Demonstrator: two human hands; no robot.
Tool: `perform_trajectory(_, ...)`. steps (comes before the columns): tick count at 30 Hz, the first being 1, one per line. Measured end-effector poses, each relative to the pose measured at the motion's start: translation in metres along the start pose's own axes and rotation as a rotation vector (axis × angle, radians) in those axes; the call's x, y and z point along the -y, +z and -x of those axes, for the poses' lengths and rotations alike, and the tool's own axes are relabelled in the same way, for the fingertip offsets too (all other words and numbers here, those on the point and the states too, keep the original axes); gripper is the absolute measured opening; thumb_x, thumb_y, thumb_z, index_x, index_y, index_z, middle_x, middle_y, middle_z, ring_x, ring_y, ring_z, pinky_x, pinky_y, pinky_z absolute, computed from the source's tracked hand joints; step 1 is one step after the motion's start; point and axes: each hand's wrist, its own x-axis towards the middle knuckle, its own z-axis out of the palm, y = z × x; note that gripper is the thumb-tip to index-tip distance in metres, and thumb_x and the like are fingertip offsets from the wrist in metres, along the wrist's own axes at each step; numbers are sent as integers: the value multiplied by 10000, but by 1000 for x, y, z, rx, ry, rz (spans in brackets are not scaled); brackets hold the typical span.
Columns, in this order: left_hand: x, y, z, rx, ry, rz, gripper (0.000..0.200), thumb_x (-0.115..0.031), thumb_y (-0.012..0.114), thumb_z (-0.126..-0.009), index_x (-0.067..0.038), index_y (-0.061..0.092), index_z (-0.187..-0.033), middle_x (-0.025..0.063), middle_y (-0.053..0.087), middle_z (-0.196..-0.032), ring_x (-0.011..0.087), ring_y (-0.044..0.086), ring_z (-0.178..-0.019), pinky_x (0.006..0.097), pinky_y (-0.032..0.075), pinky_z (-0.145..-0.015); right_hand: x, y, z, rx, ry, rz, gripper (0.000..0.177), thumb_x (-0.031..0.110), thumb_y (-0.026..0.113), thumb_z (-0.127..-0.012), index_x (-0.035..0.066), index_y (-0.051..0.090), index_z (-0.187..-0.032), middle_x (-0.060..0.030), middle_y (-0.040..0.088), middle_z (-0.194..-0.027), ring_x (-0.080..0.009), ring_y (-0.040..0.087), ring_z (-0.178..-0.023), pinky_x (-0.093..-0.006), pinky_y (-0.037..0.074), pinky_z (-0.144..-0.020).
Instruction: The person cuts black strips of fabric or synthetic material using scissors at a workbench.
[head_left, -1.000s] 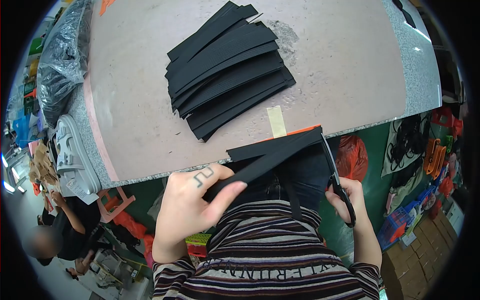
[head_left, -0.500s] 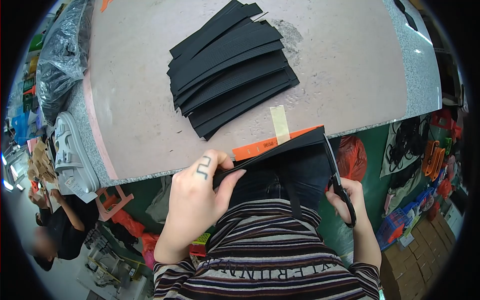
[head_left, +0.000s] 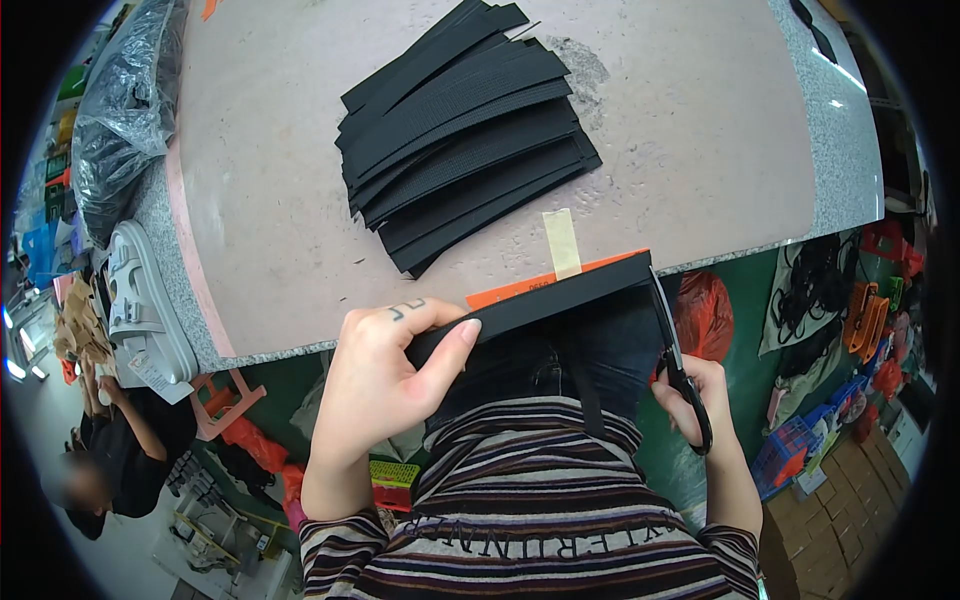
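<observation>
Head view: pinching the black strip (head_left: 560, 300) in the nearly closed left hand (head_left: 385, 375), beside the orange strip (head_left: 507, 292) at the table (head_left: 700, 190) edge; gripping scissors (head_left: 671, 345) in the curled right hand (head_left: 702, 388), blades at the black strip's end.

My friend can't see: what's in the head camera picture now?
A left hand holds a black strip beside an orange strip taped to a table, and the right hand holds scissors at the black strip's right end. A pile of black strips lies beyond.
</observation>
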Motion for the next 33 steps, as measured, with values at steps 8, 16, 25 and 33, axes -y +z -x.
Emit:
perform_trajectory(8,1,6,-6,-118,37,-81,124,-113,660,-808,3,699,-789,138,627,-614,243,560,-445,323,439,-483,3,0,0,1,-4,-9,159,-10,657,-784,26,551,-671,52,446,-539,-17,374,-493,-222,273,-466)
perform_trajectory(16,-2,2,-3,-150,109,-65,95,-68,649,-821,15,678,-785,129,627,-622,228,582,-468,307,444,-492,10,-4,7,7,-37,-12,157,5,666,-773,24,544,-676,55,437,-537,-27,381,-486,-222,286,-464)
perform_trajectory(25,17,-27,-6,-403,127,127,114,-32,599,-919,20,633,-823,35,567,-589,83,531,-526,245,402,-515,79,47,-34,491,-335,120,175,137,704,-839,3,603,-889,-80,545,-655,-139,509,-554,-298,415,-538)
perform_trajectory(33,17,-23,2,-406,203,50,76,-22,612,-897,2,633,-828,54,572,-595,117,545,-517,261,407,-513,112,99,-55,501,-346,26,243,177,714,-830,-24,580,-859,-95,559,-603,-153,513,-515,-316,406,-522)
